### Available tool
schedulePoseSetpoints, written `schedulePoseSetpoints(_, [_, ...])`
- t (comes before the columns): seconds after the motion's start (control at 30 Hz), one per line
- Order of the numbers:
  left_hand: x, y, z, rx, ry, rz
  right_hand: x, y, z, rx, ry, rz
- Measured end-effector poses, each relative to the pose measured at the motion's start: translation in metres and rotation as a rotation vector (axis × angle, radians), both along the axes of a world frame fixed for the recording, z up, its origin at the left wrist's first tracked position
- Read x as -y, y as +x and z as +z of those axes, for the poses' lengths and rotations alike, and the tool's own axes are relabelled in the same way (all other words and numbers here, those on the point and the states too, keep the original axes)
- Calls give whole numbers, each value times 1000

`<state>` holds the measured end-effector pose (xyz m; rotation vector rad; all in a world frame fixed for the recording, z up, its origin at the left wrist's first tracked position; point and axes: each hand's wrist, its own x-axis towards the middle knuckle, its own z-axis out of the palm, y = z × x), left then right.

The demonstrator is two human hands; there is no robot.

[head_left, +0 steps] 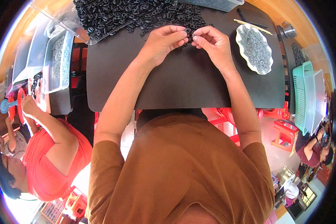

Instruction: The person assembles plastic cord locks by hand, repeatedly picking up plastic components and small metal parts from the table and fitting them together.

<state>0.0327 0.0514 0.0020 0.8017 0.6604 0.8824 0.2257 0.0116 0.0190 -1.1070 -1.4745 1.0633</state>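
Note:
My left hand (161, 44) pinches a small black plastic piece with holes (188, 31) between thumb and fingertips, above the dark table (186, 82). Right beside it, the thumb and fingers of my right hand (214, 46) are pressed together; what they hold is too small to make out. Beyond both hands spreads a pile of similar black oval pieces (115, 15), with a few loose ones under my fingertips. To the right of my right hand lies a white scalloped dish (243, 52) full of tiny grey metallic-looking parts.
Thin wooden sticks (253, 27) and a dark rod (250, 19) lie past the dish. A clear plastic bin (220, 3) stands at the far edge. Rightward are a green basket (302, 97) and a red stool (285, 134). A person in red (56, 153) works at left near clear bins (59, 87).

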Motion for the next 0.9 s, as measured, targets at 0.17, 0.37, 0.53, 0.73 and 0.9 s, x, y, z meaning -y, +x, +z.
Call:
schedulePoseSetpoints(0.17, [3, 2, 1, 36, 33, -2, 3, -4, 6, -34, 3, -18])
schedulePoseSetpoints(0.37, [7, 4, 5, -47, 129, -13, 3, -1, 6, -5, 3, -8])
schedulePoseSetpoints(0.53, [9, 5, 6, -148, 249, -19, 4, -3, 9, -37, -8, -19])
schedulePoseSetpoints(0.73, [9, 7, 2, -268, 393, 54, 4, -2, 7, 7, 19, -12])
schedulePoseSetpoints(0.9, [12, 6, 9, -326, 396, 31, 4, -2, 1, 16, 41, -20])
